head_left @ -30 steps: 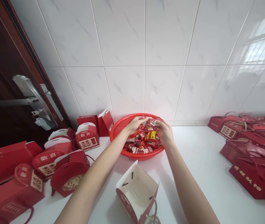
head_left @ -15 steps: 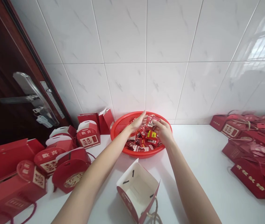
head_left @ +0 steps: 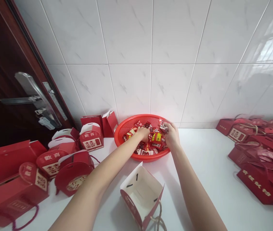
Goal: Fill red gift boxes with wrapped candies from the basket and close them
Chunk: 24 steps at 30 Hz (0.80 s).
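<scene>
A red plastic basket (head_left: 120,131) holds a heap of wrapped candies (head_left: 148,148), mostly red with some yellow wrappers. My left hand (head_left: 143,133) is down among them, its fingers curled and the tips hidden, so what they grip cannot be made out. At the basket's right side, my right hand (head_left: 173,136) pinches a red-and-white candy packet (head_left: 162,125) between thumb and fingers. Closer to me, between my forearms, stands an open red gift box (head_left: 142,194) with a white inside and a twine handle. No candy shows inside it.
Several red gift boxes (head_left: 91,138) and bags stand on the left of the white table (head_left: 203,166). More closed red boxes (head_left: 263,183) are grouped on the right. A tiled wall (head_left: 170,93) rises behind the basket, and a dark door (head_left: 4,80) is at far left.
My left hand has gone from open above the candies to curled down among them. My right hand has shifted slightly right with the packet. The open box stays put.
</scene>
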Each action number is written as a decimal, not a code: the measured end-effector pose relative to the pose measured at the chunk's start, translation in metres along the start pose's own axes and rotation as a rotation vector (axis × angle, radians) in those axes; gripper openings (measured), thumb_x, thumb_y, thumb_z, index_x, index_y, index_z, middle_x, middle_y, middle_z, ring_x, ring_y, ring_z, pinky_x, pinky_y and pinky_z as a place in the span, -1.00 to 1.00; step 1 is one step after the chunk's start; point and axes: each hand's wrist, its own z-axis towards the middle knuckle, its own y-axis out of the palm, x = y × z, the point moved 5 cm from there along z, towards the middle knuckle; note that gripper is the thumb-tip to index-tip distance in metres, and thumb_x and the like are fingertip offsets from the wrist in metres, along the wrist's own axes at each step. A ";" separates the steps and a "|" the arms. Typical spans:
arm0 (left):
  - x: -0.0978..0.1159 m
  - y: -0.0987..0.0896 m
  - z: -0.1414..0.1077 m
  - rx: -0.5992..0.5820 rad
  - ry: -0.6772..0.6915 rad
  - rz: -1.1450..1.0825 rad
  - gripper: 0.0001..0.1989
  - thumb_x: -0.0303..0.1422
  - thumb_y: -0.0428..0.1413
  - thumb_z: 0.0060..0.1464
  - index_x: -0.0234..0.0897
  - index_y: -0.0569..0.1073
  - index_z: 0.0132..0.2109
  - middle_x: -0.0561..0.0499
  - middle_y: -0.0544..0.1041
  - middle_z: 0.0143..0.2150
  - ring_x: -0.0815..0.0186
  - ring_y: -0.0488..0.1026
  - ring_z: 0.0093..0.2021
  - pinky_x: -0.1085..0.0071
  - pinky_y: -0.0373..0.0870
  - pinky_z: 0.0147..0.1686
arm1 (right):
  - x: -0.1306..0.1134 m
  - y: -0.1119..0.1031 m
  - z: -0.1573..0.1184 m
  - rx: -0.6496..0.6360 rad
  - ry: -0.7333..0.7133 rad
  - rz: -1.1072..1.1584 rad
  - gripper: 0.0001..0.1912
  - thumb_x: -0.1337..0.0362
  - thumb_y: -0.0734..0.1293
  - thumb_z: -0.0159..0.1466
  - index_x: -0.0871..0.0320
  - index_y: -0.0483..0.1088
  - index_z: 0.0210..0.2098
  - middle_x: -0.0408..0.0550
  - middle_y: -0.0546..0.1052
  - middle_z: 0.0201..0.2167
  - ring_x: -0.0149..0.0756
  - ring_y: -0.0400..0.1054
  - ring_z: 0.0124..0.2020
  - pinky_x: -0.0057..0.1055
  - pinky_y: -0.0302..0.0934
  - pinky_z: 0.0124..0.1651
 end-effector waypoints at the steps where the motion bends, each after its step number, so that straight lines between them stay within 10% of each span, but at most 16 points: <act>1: 0.001 -0.003 -0.001 0.019 0.005 0.003 -0.75 -0.24 0.18 0.26 -0.27 0.51 0.00 -0.10 0.53 0.03 0.18 0.50 -0.01 0.15 0.48 0.00 | 0.000 0.000 0.000 0.001 0.001 0.001 -0.81 0.22 0.41 -0.03 0.07 0.46 -0.37 -0.17 0.58 -0.46 -0.25 0.46 -0.40 -0.41 0.32 -0.47; 6: 0.018 -0.026 -0.006 0.159 0.088 -0.049 -0.59 -0.25 0.42 -0.17 -0.24 0.34 -0.64 0.07 0.36 -0.62 0.15 0.47 -0.31 0.30 0.29 -0.20 | 0.003 0.003 0.001 -0.029 0.018 0.012 -0.87 0.21 0.42 -0.01 0.09 0.42 -0.49 -0.17 0.53 -0.55 -0.25 0.45 -0.47 -0.34 0.39 -0.41; 15: 0.060 -0.020 -0.020 0.133 0.276 -0.234 -0.46 0.09 0.24 -0.05 -0.26 0.28 -0.57 0.14 0.24 -0.59 0.39 0.18 -0.51 0.42 0.08 -0.46 | 0.005 0.009 -0.001 -0.134 0.060 0.043 -0.82 0.24 0.49 -0.06 0.10 0.48 -0.45 -0.16 0.60 -0.45 -0.26 0.47 -0.40 -0.39 0.41 -0.38; 24: 0.068 -0.021 -0.025 0.059 0.263 -0.246 -0.52 0.09 0.12 0.02 -0.25 0.33 -0.49 0.06 0.38 -0.47 0.28 0.30 -0.36 0.33 0.23 -0.27 | 0.009 0.004 0.004 -0.095 0.048 0.078 -0.78 0.23 0.50 -0.05 0.11 0.46 -0.41 -0.13 0.61 -0.43 -0.19 0.51 -0.34 -0.31 0.44 -0.28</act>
